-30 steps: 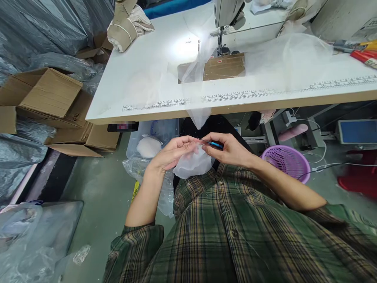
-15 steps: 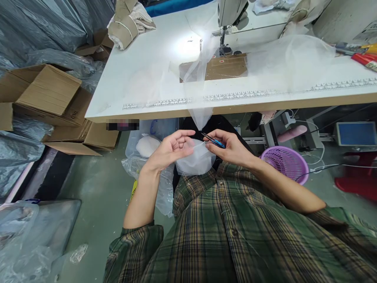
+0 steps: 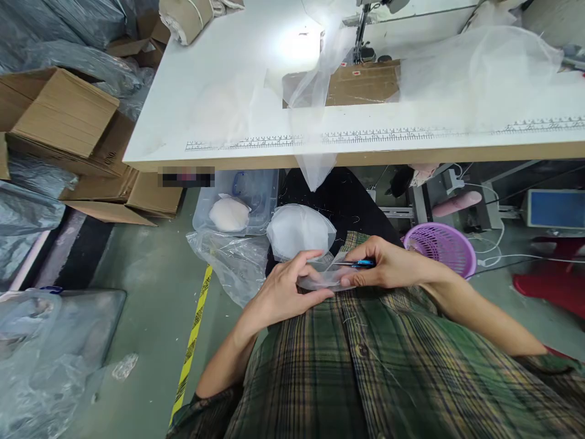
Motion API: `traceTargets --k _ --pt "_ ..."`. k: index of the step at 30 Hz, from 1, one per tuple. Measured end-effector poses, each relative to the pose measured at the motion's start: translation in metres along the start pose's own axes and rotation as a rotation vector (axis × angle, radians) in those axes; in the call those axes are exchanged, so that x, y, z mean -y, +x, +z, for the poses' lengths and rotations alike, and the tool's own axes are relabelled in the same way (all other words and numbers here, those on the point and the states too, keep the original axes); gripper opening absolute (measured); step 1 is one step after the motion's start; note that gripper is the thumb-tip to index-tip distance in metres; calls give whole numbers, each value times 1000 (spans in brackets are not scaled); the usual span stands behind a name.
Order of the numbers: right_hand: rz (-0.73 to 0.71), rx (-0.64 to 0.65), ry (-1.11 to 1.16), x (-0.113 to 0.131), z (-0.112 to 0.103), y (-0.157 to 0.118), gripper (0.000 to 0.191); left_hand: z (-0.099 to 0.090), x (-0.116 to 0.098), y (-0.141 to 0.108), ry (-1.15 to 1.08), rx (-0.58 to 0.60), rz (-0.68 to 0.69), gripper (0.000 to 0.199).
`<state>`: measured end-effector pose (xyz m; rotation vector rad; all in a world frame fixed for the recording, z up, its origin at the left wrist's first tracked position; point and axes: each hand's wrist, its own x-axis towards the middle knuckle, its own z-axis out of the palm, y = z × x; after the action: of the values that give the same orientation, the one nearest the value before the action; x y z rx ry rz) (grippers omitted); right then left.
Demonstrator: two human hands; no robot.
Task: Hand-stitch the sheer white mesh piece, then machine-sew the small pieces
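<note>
Close to my shirt front, a small piece of sheer white fabric (image 3: 325, 280) is held between both hands. My left hand (image 3: 286, 289) grips its left side, fingers curled behind and thumb in front. Blue-handled thread snips (image 3: 364, 264) lie in my right hand (image 3: 390, 263), blades pointing left across the fabric. Thumb and fingers of that hand also pinch the fabric's right edge. On my lap, just beyond the hands, rests a round pile of sheer white fabric pieces (image 3: 299, 230). A pointed sheer strip (image 3: 315, 161) hangs over the table edge above it.
Ahead stands a white sewing table (image 3: 228, 110) with a printed ruler and a sewing machine (image 3: 361, 36). A clear plastic bin (image 3: 258, 183) holding a white pile is left of my legs. On the right sits a purple basket (image 3: 441, 247); cardboard boxes (image 3: 68, 116) are at left.
Both hands have moved closer to my body, off the round pile, and now hold a sheer fabric piece between them. The snips have turned to point left. The view has tilted down.
</note>
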<state>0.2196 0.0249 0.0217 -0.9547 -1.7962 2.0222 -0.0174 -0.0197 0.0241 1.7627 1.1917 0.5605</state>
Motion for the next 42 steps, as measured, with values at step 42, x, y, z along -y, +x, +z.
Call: traceTargets --k 42 --pt "-661 -478 -546 -36 12 57 12 -20 3 93 -344 -401 1 62"
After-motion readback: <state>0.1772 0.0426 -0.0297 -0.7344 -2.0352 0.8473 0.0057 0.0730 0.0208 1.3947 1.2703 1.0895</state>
